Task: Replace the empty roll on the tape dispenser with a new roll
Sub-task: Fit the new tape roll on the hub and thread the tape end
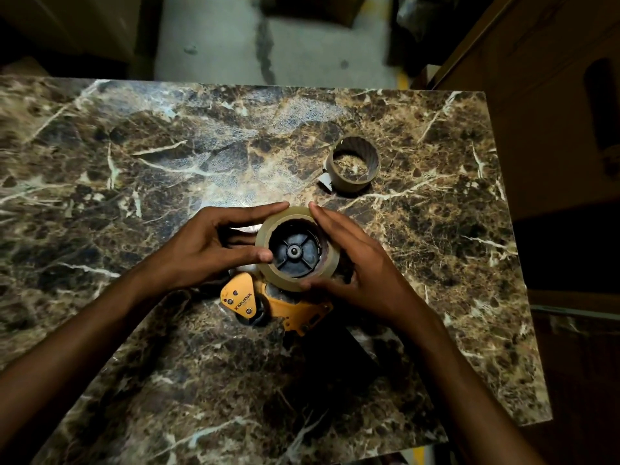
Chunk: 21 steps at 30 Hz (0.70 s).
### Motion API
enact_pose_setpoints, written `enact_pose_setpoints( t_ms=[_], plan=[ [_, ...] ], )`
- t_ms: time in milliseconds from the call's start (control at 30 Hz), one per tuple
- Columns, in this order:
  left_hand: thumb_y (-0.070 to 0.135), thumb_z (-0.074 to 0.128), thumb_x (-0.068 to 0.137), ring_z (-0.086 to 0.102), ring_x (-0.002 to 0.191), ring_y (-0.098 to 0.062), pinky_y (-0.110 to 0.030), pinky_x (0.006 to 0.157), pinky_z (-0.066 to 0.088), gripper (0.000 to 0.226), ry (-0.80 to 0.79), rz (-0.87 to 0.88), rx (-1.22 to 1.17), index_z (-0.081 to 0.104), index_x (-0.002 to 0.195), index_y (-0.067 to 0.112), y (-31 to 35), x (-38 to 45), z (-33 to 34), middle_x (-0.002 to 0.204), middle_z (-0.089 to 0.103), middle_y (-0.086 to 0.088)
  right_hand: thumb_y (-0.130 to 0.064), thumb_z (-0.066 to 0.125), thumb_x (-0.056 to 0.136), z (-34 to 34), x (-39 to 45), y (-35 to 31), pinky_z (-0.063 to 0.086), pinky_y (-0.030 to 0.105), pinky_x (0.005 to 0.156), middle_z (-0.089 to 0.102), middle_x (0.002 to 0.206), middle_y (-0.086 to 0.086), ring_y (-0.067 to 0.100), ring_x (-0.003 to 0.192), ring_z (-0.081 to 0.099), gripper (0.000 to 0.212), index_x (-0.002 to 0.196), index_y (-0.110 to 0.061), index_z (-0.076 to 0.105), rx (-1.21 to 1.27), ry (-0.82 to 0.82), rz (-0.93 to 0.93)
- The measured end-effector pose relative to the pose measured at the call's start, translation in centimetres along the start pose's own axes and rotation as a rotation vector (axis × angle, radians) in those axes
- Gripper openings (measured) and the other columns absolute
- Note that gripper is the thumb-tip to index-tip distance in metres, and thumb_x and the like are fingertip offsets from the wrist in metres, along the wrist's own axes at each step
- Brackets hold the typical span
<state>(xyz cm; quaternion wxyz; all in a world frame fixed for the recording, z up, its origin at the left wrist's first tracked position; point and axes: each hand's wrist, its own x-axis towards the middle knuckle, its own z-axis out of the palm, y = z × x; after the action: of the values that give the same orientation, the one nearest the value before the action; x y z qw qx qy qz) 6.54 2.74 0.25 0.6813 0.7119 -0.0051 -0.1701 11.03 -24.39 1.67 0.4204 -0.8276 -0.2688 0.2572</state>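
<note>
- Tan new roll of tape sits around the black spoked hub of the tape dispenser, gripped between both sets of fingers.
- Left hand wraps its fingers narrowly on the roll's near-left rim, thumb on its face.
- Right hand cups the opposite side, fingertips meeting the left's at the far edge.
- Orange dispenser body lies below the thumbs, on the marble-patterned bench.
- Empty roll, a bare cardboard core, stands beyond the right fingertips, apart from them.
</note>
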Motion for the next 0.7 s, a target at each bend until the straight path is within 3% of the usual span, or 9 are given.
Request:
enact_pose_setpoints(
  t_ms=[167, 300, 500, 700],
  plan=[
    [-0.005, 0.077, 0.084, 0.08, 0.101, 0.001, -0.018, 0.085, 0.064, 0.072, 0.013, -0.023, -0.034, 0.056, 0.149, 0.019, 0.02, -0.04, 0.44, 0.129, 0.075, 0.024, -0.03, 0.087, 0.084, 0.19, 0.01, 0.14, 0.035, 0.016, 0.118, 0.038, 0.163, -0.006, -0.001, 0.15, 0.037, 0.099, 0.164, -0.018, 0.03, 0.016, 0.014, -0.007],
    [0.004, 0.081, 0.082, 0.075, 0.126, -0.013, -0.028, 0.097, 0.064, 0.07, 0.008, -0.044, -0.071, 0.061, 0.147, 0.02, -0.27, 0.02, 0.21, 0.136, 0.075, 0.017, -0.027, 0.087, 0.084, 0.41, -0.07, 0.23, 0.04, 0.018, 0.116, 0.04, 0.161, -0.004, 0.002, 0.148, 0.041, 0.098, 0.164, -0.018, 0.032, 0.086, 0.026, 0.014],
    [0.004, 0.083, 0.08, 0.076, 0.124, -0.015, -0.03, 0.097, 0.064, 0.069, 0.021, -0.057, -0.099, 0.066, 0.144, 0.022, -0.31, 0.0, 0.28, 0.134, 0.077, 0.01, -0.013, 0.089, 0.082, 0.61, -0.2, 0.27, 0.046, 0.028, 0.116, 0.042, 0.159, 0.001, 0.008, 0.147, 0.045, 0.098, 0.163, -0.017, 0.035, 0.164, 0.044, 0.044],
    [0.004, 0.082, 0.078, 0.076, 0.121, -0.009, -0.021, 0.091, 0.063, 0.069, 0.014, -0.065, -0.1, 0.065, 0.142, 0.025, 0.02, -0.03, 0.48, 0.126, 0.079, 0.018, -0.011, 0.089, 0.081, 0.87, -0.33, 0.22, 0.046, 0.022, 0.112, 0.042, 0.156, 0.003, 0.008, 0.145, 0.047, 0.097, 0.162, -0.018, 0.037, 0.155, 0.084, 0.045]
  ],
)
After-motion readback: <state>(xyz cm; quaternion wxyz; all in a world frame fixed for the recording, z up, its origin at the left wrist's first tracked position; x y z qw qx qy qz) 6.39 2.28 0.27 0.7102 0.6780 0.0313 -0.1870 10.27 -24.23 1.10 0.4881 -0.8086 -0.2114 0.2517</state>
